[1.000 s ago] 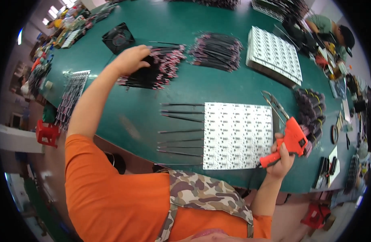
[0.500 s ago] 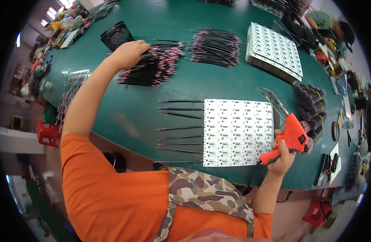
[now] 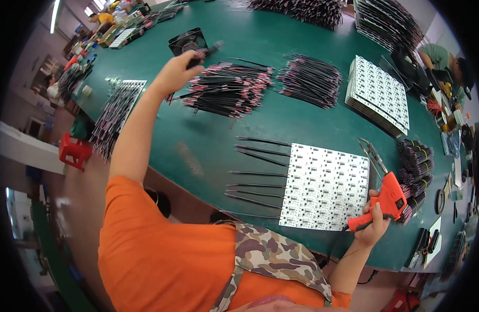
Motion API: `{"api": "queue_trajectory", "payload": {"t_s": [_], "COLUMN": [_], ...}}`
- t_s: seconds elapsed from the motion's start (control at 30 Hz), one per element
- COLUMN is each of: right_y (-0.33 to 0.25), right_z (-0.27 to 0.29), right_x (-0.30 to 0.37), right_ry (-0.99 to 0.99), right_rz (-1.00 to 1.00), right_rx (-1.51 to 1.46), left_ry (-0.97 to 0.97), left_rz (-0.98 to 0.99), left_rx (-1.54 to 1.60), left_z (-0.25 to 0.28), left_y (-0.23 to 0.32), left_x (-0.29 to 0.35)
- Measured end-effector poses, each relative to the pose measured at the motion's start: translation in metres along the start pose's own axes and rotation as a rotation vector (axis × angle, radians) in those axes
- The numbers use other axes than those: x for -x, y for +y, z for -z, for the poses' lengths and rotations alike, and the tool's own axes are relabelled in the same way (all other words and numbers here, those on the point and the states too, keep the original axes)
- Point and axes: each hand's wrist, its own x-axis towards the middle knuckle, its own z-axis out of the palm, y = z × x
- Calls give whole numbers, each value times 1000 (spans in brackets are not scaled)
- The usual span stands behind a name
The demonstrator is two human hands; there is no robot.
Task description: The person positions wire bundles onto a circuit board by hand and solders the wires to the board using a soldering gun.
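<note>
Board [image 3: 325, 187]: one, white, flat, roughly rectangular, covered in rows of small dark parts. It lies on the green table [image 3: 208, 138] in front of the person. About eight black wires [image 3: 260, 173] run out from its 9 o'clock edge, some with reddish ends. Clock directions below are taken from the board's centre.

Left hand [image 3: 179, 73]: at 10 o'clock, fingers closed on a bunch [image 3: 212, 49] of dark wires with pinkish ends, blurred; count not possible. Right hand [image 3: 373, 226]: at 4 o'clock, wrapped around the handle of one red iron [image 3: 389, 197]. The iron's metal tip points toward 11 o'clock, near the board's upper right corner; contact cannot be told.

Change from half a second ago: the left hand was over the near end of the loose pile [image 3: 231, 91]; it is now off that end, toward the fan [image 3: 187, 40], with the bunch showing. The right hand's hold is unchanged. The whole view has shifted, placing the table's contents further right.

Count: loose pile, one, between 10 and 11 o'clock; neat pile [image 3: 309, 80], one, at 12; board stack [image 3: 377, 91], one, at 1; fan, one, beyond the left hand. Yellow-tied bundles [image 3: 416, 164], toward 3: several, number uncertain.
</note>
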Motion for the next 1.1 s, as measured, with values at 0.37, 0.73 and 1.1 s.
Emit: {"api": "queue_trajectory", "payload": {"t_s": [0.37, 0.73, 1.1], "right_y": [2, -1, -22], "right_z": [0, 0, -36], "right_x": [0, -1, 14], "right_ry": [-14, -32, -118], "right_rz": [22, 17, 32], "right_rx": [13, 2, 78], "left_ry": [-488, -378, 130], "left_rz": [-48, -53, 122], "left_rx": [-470, -637, 1226], "left_z": [-14, 5, 9], "left_y": [22, 8, 71], "left_x": [12, 13, 41]}}
